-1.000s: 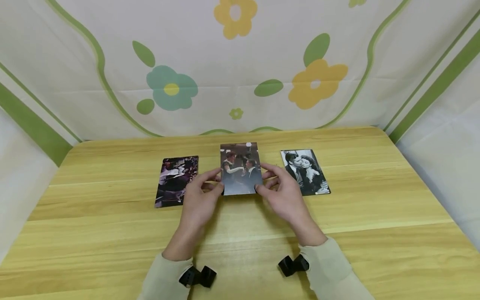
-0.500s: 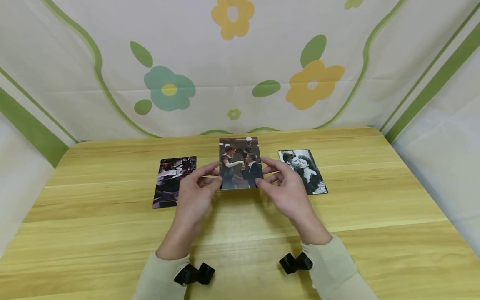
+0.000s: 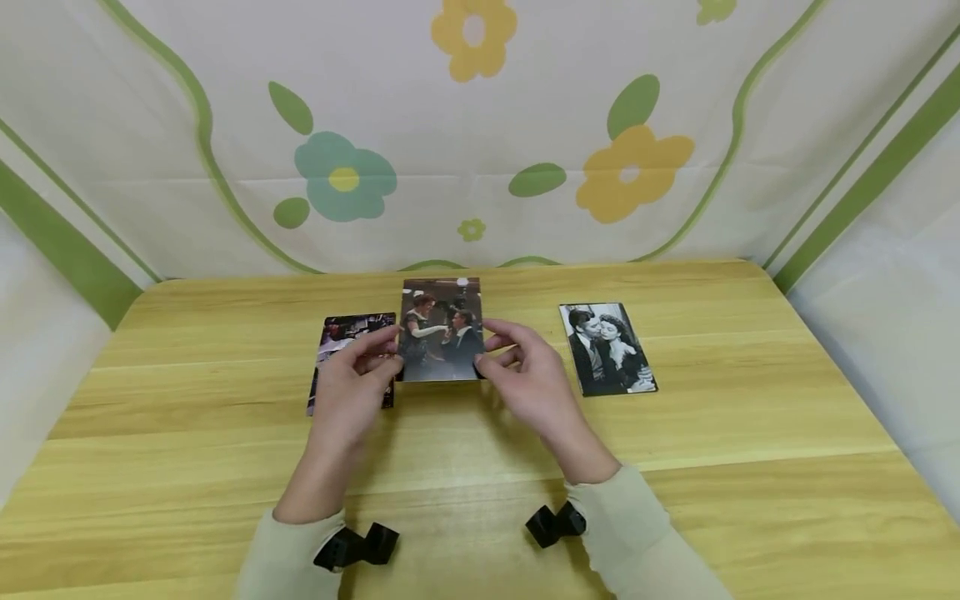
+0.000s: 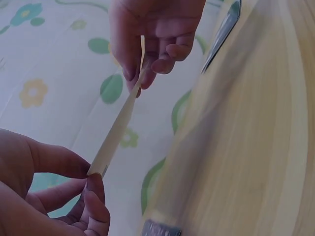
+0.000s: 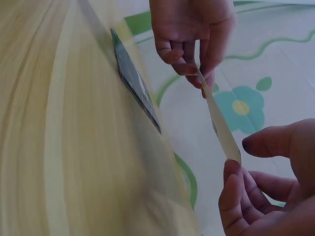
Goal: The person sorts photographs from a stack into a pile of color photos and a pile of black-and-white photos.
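Observation:
A colour photo (image 3: 441,331) of a couple is held upright just above the wooden table (image 3: 675,467). My left hand (image 3: 382,354) pinches its left edge and my right hand (image 3: 495,350) pinches its right edge. The left wrist view shows the photo (image 4: 118,123) edge-on between my left hand (image 4: 91,189) and my right hand (image 4: 147,64). In the right wrist view it (image 5: 219,123) spans from my right hand (image 5: 234,167) to my left hand (image 5: 192,64). A purple-toned photo (image 3: 348,333) lies flat, partly hidden behind my left hand. A black-and-white photo (image 3: 607,348) lies flat to the right.
A floral cloth backdrop (image 3: 480,125) rises behind the table and along both sides. The purple-toned photo (image 5: 135,83) lies on the table in the right wrist view. Black wrist mounts (image 3: 356,546) sit on both sleeves near the front edge.
Both hands have lifted the colour photo off the table and carried it left, away from the black-and-white photo, close beside the purple-toned one.

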`<state>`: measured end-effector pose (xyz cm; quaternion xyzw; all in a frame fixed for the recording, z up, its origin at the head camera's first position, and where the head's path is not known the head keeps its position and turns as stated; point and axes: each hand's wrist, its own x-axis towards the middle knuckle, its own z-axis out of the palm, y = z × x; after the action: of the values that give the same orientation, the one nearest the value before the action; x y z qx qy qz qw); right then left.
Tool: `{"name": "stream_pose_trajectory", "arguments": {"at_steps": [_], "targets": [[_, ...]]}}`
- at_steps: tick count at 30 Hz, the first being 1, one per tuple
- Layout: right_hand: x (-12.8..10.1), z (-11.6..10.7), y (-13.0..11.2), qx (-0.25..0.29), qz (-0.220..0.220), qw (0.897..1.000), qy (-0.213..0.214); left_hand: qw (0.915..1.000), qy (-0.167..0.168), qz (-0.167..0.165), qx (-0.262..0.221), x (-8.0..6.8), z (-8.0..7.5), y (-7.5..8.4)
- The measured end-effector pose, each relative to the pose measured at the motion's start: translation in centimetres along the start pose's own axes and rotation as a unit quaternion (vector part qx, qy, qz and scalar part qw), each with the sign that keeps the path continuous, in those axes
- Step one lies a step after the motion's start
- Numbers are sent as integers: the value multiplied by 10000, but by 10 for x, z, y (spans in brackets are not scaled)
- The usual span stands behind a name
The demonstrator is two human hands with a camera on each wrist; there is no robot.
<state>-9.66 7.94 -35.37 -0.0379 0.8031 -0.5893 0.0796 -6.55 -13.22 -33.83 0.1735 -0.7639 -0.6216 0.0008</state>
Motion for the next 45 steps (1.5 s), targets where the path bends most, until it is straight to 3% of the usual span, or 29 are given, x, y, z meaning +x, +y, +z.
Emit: {"name": "stream_pose_trajectory", "arguments": {"at_steps": [7, 17, 24, 45], "targets": [[9, 38, -12, -24, -302, 9984, -477, 9978, 578, -240, 218, 10, -34, -8], [13, 88, -17, 194, -356, 9948, -935, 9863, 1316, -843, 534, 14, -74, -20], [14, 98, -15, 223, -267, 9950, -939, 9862, 1142, -941, 746, 15, -82, -25], [20, 106, -1, -781, -82, 9934, -836, 9852, 741, -808, 1318, 25, -78, -49]]}}
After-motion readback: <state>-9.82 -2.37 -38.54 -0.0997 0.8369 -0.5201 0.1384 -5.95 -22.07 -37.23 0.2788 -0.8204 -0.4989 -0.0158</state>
